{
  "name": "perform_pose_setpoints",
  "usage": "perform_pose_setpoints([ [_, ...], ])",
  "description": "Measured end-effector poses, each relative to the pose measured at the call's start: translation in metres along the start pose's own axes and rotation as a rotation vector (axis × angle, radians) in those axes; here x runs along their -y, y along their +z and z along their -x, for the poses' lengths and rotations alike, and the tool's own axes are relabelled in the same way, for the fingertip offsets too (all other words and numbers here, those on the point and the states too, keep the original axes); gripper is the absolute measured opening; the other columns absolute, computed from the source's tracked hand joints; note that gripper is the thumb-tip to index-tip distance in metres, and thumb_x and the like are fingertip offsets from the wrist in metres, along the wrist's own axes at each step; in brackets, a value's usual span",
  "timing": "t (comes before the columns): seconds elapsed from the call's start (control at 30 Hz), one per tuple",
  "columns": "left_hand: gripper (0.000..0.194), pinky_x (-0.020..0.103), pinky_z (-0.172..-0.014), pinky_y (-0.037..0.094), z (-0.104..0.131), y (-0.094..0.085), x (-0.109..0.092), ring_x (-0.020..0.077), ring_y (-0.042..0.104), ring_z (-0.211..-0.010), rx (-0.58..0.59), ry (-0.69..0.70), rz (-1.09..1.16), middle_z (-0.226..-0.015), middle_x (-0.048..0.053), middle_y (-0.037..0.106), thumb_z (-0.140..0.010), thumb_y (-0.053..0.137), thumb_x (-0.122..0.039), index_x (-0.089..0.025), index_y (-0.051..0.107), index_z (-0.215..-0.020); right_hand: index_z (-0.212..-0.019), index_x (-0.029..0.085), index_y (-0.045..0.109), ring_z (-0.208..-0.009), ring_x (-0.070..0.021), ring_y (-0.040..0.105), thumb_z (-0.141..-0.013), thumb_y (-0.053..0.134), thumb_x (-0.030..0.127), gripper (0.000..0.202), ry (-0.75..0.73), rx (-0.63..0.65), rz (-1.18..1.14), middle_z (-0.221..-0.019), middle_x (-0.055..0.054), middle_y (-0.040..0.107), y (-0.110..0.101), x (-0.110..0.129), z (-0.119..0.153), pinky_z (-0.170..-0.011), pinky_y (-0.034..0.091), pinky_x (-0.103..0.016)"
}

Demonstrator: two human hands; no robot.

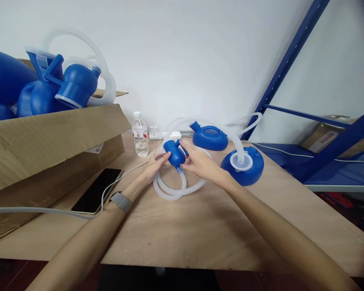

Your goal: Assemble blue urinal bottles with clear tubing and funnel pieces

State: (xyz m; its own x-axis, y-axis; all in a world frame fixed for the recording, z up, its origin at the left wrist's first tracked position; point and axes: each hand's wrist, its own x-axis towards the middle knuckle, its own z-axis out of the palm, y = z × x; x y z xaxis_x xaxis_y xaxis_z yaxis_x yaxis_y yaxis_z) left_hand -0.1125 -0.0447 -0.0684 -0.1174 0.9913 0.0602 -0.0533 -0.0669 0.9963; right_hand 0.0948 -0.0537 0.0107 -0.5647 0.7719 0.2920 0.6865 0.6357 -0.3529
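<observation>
A small blue plastic urinal cup [175, 156] with a side handle is held over the middle of the table, tilted, between both hands. My left hand [155, 165] grips its left side, thumb on the body. My right hand [200, 162] holds the handle side, its fingers closed near the handle and the lower neck. From that neck a clear hose [170, 195] runs down and lies in loops on the wood. To the right stands a blue urinal bottle [249, 171], a hose entering its white collar [242, 161]. Behind is another blue bottle [210, 139] with a moulded handle.
An open cardboard box [57, 133] at the left holds several blue bottles, cups [79, 83] and hoses. Near it lie a phone [98, 190] and a white cable [130, 173]. A water bottle [140, 135] and a power strip [170, 135] stand by the wall. Blue shelving [279, 68] rises right.
</observation>
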Motion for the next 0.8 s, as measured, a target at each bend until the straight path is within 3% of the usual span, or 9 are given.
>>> perform_pose_setpoints([
  [0.17, 0.061, 0.024, -0.055, 0.038, -0.003, -0.003, 0.003, 0.0165, 0.059, -0.076, -0.007, 0.019, -0.07, -0.098, 0.008, 0.07, -0.075, 0.069, -0.074, -0.018, 0.073, -0.101, -0.149, 0.021, 0.052, -0.101, -0.026, 0.068, -0.101, 0.052, 0.034, 0.05, -0.102, -0.185, -0.107, -0.123, -0.013, 0.068, 0.002, -0.008, -0.003, -0.091, 0.053, -0.041],
  [0.27, 0.058, 0.027, -0.065, 0.045, -0.005, -0.005, 0.003, 0.0193, 0.06, -0.084, -0.037, 0.068, -0.139, -0.115, 0.01, 0.067, -0.086, 0.058, -0.07, -0.019, 0.073, -0.108, -0.145, 0.022, 0.056, -0.105, -0.0271, 0.067, -0.103, 0.045, 0.033, 0.045, -0.089, -0.367, -0.146, -0.122, -0.012, 0.069, -0.003, -0.011, -0.001, -0.094, 0.054, -0.044],
  [0.37, 0.041, 0.034, -0.087, 0.048, -0.006, -0.01, 0.004, 0.0226, 0.059, -0.098, -0.089, 0.147, -0.231, -0.121, 0.009, 0.06, -0.083, 0.071, -0.042, -0.022, 0.07, -0.119, -0.144, 0.024, 0.056, -0.116, -0.0285, 0.063, -0.1, 0.05, 0.036, 0.047, -0.046, -0.585, -0.303, -0.136, -0.011, 0.063, -0.014, -0.012, 0.006, -0.095, 0.056, -0.044],
  [0.47, 0.058, 0.038, -0.1, 0.045, -0.006, -0.013, 0.007, 0.0215, 0.059, -0.098, -0.095, 0.209, -0.291, -0.123, 0.007, 0.053, -0.071, 0.07, -0.013, -0.027, 0.066, -0.127, -0.14, 0.028, 0.06, -0.117, -0.0281, 0.063, -0.099, 0.051, 0.044, 0.045, 0.004, -0.699, -0.485, -0.144, -0.007, 0.058, -0.029, -0.01, 0.017, -0.088, 0.06, -0.04],
  [0.53, 0.064, 0.039, -0.101, 0.046, -0.006, -0.013, 0.008, 0.0203, 0.06, -0.096, -0.074, 0.233, -0.303, -0.123, 0.006, 0.049, -0.066, 0.065, -0.005, -0.029, 0.066, -0.125, -0.128, 0.029, 0.067, -0.108, -0.0264, 0.066, -0.097, 0.053, 0.047, 0.039, 0.042, -0.716, -0.561, -0.137, -0.005, 0.063, -0.039, -0.007, 0.025, -0.082, 0.061, -0.038],
  [0.63, 0.057, 0.038, -0.105, 0.045, -0.006, -0.01, 0.008, 0.0201, 0.06, -0.102, -0.05, 0.252, -0.292, -0.12, 0.004, 0.05, -0.061, 0.065, -0.002, -0.028, 0.07, -0.112, -0.111, 0.028, 0.074, -0.091, -0.023, 0.066, -0.09, 0.059, 0.045, 0.03, 0.114, -0.719, -0.667, -0.109, -0.004, 0.069, -0.053, -0.003, 0.035, -0.072, 0.062, -0.036],
  [0.73, 0.042, 0.034, -0.101, 0.047, -0.007, -0.01, 0.005, 0.0196, 0.06, -0.101, -0.06, 0.252, -0.241, -0.113, 0.003, 0.054, -0.059, 0.072, -0.004, -0.024, 0.071, -0.095, -0.115, 0.03, 0.072, -0.069, -0.0181, 0.059, -0.083, 0.065, 0.035, 0.033, 0.226, -0.611, -0.805, -0.073, 0.001, 0.058, -0.067, -0.004, 0.043, -0.061, 0.059, -0.033],
  [0.8, 0.034, 0.032, -0.087, 0.053, -0.008, -0.014, 0.002, 0.0172, 0.062, -0.088, -0.083, 0.236, -0.176, -0.104, 0.001, 0.058, -0.059, 0.076, -0.009, -0.022, 0.065, -0.089, -0.117, 0.031, 0.071, -0.058, -0.0148, 0.051, -0.077, 0.068, 0.028, 0.04, 0.289, -0.561, -0.857, -0.061, 0.005, 0.047, -0.078, -0.007, 0.047, -0.055, 0.055, -0.03],
])
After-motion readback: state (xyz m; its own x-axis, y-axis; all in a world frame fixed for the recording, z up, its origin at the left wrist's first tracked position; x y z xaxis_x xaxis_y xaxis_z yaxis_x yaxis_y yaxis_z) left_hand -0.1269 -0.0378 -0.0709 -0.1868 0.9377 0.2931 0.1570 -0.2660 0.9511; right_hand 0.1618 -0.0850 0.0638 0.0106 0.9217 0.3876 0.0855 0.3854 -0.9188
